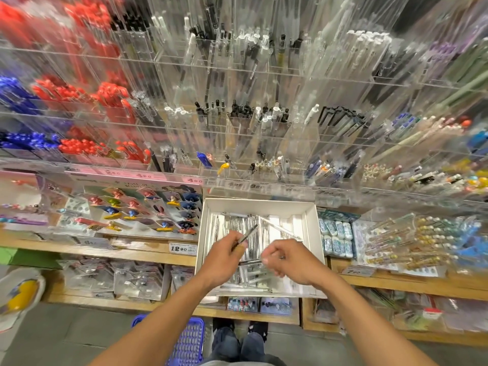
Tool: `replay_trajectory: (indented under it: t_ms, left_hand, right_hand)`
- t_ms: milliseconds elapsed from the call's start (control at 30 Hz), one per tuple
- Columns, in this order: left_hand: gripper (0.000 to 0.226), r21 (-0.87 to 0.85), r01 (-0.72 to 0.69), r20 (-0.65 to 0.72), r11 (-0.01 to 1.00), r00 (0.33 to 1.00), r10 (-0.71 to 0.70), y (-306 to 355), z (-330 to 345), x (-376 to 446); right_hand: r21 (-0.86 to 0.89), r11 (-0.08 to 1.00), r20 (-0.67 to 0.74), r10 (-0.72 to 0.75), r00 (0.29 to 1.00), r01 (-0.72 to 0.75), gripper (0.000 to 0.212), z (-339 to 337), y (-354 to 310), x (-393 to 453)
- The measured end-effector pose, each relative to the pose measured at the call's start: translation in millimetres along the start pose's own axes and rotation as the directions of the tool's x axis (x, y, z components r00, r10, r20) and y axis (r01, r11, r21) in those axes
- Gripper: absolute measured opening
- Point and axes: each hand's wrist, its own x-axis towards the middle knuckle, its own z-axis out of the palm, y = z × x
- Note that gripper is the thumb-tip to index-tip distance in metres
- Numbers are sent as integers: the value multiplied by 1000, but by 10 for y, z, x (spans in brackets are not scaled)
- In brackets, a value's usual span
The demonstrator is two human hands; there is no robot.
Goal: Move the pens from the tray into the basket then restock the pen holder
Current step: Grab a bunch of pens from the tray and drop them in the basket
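Nearest the camera, below both forearms, a blue basket (188, 342) is seen on the floor beside the person's feet. The left hand (224, 256) is clenched round a slim pen (248, 233), which is pinched near its lower end so that its tip points up and away from the hand. The right hand (293, 261) is curled over the pile just beside it; something thin seems to be nipped between its fingertips, but this cannot be told for certain (the frame is blurred there). Beneath both hands lies the white tray (313, 223), in which the remaining pens (237, 224) are heaped, many apparently in clear sleeves. Beyond the tray, further from the hands, the clear acrylic pen holder (253, 128) rises in tiers.

The pens are judged to be light, stiff and slender, and slippery where wrapped. They would best be gathered several at a time round the middle of the barrels, since a hold near one end lets them fan out and slide away.
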Motion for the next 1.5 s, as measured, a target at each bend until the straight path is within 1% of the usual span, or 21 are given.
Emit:
replay_trajectory:
  t_ms: [100, 167, 267, 333, 367, 400, 433, 467, 500, 600, 700, 767, 833, 1000, 1133, 1200, 1267, 1333, 1400, 1467, 1500]
  left_hand:
    - [21, -166, 159, 216, 973, 969, -122, 21, 18, -27]
    - [32, -232, 219, 262, 948, 952, -156, 16, 0, -75]
    - [38, -360, 246, 214, 900, 961, -177, -25, -57, -108]
    - [34, -447, 259, 190, 856, 963, -193, -48, -92, -112]
    - [31, -468, 265, 184, 843, 962, -200, -49, -106, -123]
    - [29, -487, 265, 181, 832, 963, -201, -53, -113, -136]
    - [27, -498, 267, 179, 825, 962, -204, -55, -119, -147]
    - [25, -512, 274, 178, 814, 961, -212, -62, -130, -158]
    - [24, -530, 287, 179, 798, 958, -226, -71, -141, -163]
    - [37, -601, 326, 142, 729, 942, -304, -107, -147, -160]
    - [45, -636, 369, 109, 677, 912, -395, -153, -132, -142]
    - [47, -657, 385, 99, 648, 896, -432, -161, -129, -134]
    - [52, -672, 392, 79, 628, 881, -466, -166, -121, -113]
    - [55, -625, 390, 11, 677, 871, -491, -226, -91, -83]
    - [73, -571, 377, 1, 729, 889, -458, -184, -43, -92]
    - [90, -572, 373, 7, 731, 893, -450, -144, -30, -96]
    - [99, -601, 358, 25, 715, 902, -431, -121, -31, -95]
    - [91, -617, 345, 40, 707, 911, -410, -143, -29, -96]
    - [66, -608, 339, 33, 718, 914, -404, -156, -39, -98]
    - [39, -603, 316, 4, 733, 919, -393, -159, -53, -100]
    - [36, -607, 301, -19, 735, 920, -392, -160, -59, -102]
  right_hand:
    - [208, 978, -85, 22, 996, -4, 14, 98, -83, 175]
    - [430, 903, -66, 62, 996, -28, 31, 178, -103, 282]
    - [781, 622, -2, 94, 996, -57, 55, 245, -62, 416]
    - [872, 487, -7, 135, 991, -60, 47, 275, 19, 518]
    - [846, 528, -29, 186, 982, -75, 38, 307, 60, 571]
    - [741, 661, -80, 262, 962, -119, 28, 352, 102, 624]
    - [552, 812, -168, 331, 929, -190, 21, 409, 157, 675]
    - [340, 907, -268, 348, 899, -250, 17, 475, 201, 721]
    - [165, 947, -341, 318, 884, -277, 17, 539, 230, 757]
    - [-143, 943, -411, 219, 885, -300, 16, 692, 249, 820]
    - [-318, 876, -406, 222, 887, -364, 14, 761, 238, 855]
    - [-356, 851, -380, 247, 891, -387, 14, 776, 226, 848]
    - [-366, 844, -352, 264, 898, -392, 21, 774, 229, 832]
    - [-222, 921, -257, 260, 931, -319, 36, 694, 189, 712]
    - [-17, 990, -174, 135, 976, -140, 22, 668, 68, 455]
    - [101, 991, -100, 93, 991, -83, 9, 684, 2, 323]
    - [163, 985, -25, 56, 998, -51, 7, 726, 4, 235]
    - [221, 975, 23, 24, 999, -29, 11, 751, 42, 189]
    - [243, 969, 32, 25, 999, -32, 16, 733, 81, 220]
    - [143, 987, -77, 85, 993, -74, 20, 673, 144, 331]
    - [40, 994, -162, 109, 981, -104, 22, 641, 196, 403]
